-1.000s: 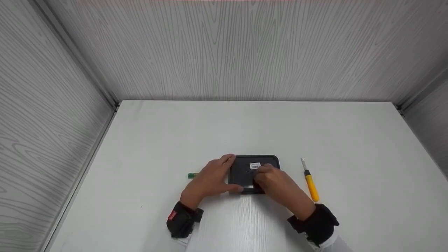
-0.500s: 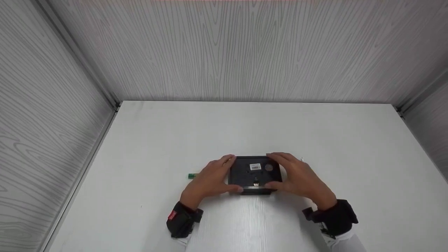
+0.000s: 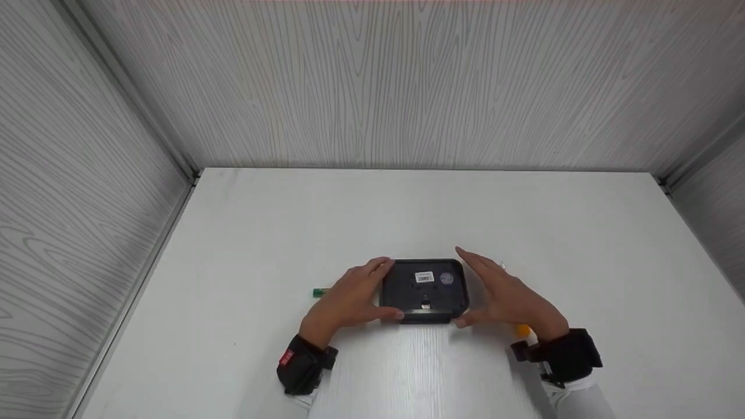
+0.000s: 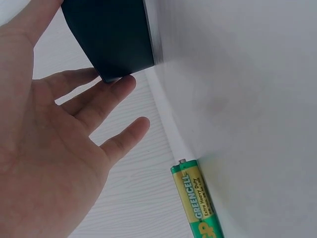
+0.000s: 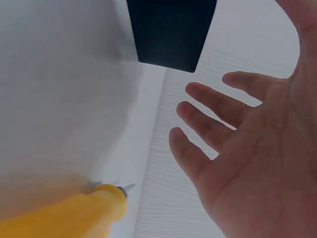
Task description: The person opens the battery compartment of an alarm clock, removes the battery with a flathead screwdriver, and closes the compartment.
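Observation:
A black rectangular device (image 3: pixel 424 290) lies flat on the white table (image 3: pixel 407 215), with a white barcode label (image 3: pixel 424 277) and a round sticker on its upper face. My left hand (image 3: pixel 352 297) rests against its left edge with straight fingers, one fingertip at the far corner and the thumb at the near corner. In the left wrist view the fingers (image 4: pixel 106 96) touch the corner of the device (image 4: pixel 111 34). My right hand (image 3: pixel 506 297) hovers open just right of the device, fingers spread (image 5: pixel 213 106) and apart from the device (image 5: pixel 171 29). Its thumb is near the near-right corner.
A green AA battery (image 3: pixel 319 292) lies left of my left hand, close to its fingers (image 4: pixel 198 198). A yellow-handled screwdriver (image 3: pixel 524 330) lies under my right hand, mostly hidden, its handle (image 5: pixel 64 213) showing. Grey wood-grain walls enclose the table on three sides.
My right hand came off the top of the device, moved to its right side and opened, now covering the screwdriver. The left hand and the device stayed put.

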### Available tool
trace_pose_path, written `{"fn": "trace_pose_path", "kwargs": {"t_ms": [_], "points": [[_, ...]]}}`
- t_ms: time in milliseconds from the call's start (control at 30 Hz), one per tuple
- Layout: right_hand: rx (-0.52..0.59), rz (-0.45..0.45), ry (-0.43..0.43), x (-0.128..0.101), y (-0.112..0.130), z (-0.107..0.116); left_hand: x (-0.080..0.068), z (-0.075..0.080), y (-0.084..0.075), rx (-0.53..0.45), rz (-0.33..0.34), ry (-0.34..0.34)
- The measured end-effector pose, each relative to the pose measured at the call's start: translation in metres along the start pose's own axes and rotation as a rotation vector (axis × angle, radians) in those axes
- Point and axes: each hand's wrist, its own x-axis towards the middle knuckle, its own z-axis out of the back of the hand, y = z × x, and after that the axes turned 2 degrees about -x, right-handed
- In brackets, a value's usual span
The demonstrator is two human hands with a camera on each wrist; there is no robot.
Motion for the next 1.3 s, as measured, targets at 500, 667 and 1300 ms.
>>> {"fn": "trace_pose_path", "kwargs": {"t_ms": [500,667,1300], "points": [[0.07,0.012,0.038,0.005,-0.007,-0.009,0.003,0.0,0.003,0.075,-0.086,-0.029],[0.077,0.051,0.014,0.007,-0.008,-0.009,0.003,0.002,0.002,0.09,-0.088,-0.036],[0.102,0.089,-0.034,0.01,-0.01,-0.01,0.006,0.002,0.001,0.109,-0.118,-0.047]]}}
